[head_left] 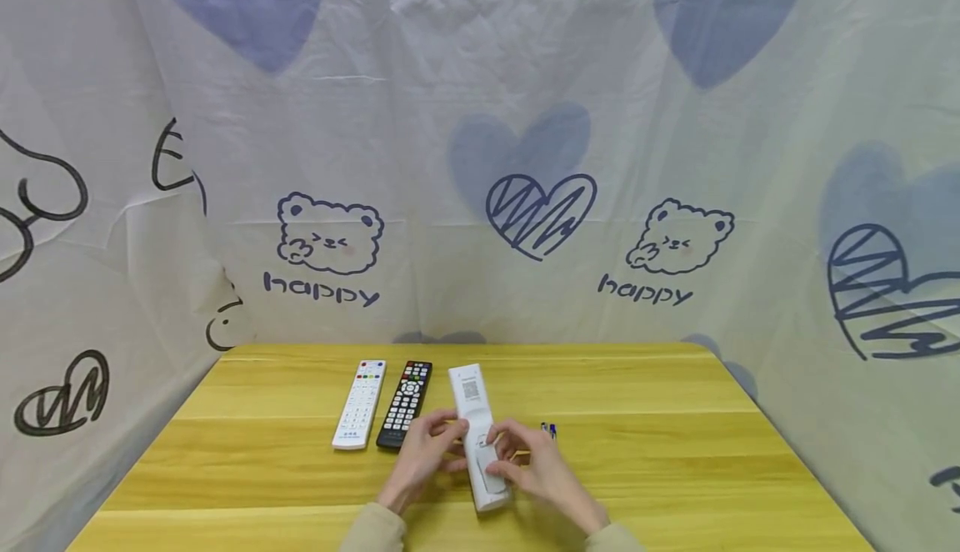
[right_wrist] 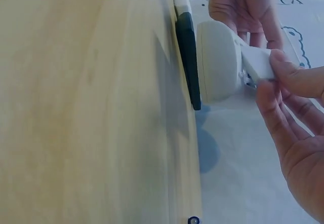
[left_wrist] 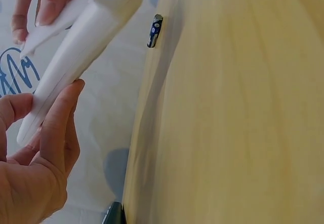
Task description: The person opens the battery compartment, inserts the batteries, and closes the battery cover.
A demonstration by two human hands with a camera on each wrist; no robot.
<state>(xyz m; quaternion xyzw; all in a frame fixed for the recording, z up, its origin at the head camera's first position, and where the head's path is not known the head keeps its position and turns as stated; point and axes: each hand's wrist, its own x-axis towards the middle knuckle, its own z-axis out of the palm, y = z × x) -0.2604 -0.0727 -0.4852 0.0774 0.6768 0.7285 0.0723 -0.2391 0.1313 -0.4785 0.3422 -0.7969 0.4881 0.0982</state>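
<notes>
A white remote control (head_left: 471, 393) is held above the table with its back up, a printed label near the far end. My left hand (head_left: 426, 454) grips it by its left side, thumb and fingers around the body, as the left wrist view also shows. The fingers of my right hand (head_left: 542, 470) pinch the white battery cover (right_wrist: 259, 63). In both wrist views this cover stands tilted away from the remote's back, one end still close to the body. What lies inside the battery compartment is mostly hidden.
To the left on the wooden table (head_left: 675, 452) lie another white remote (head_left: 360, 404) and a black remote (head_left: 406, 402), both buttons up. Small blue batteries (head_left: 549, 430) lie just beyond my right hand. A printed cloth (head_left: 420, 160) hangs behind and at both sides.
</notes>
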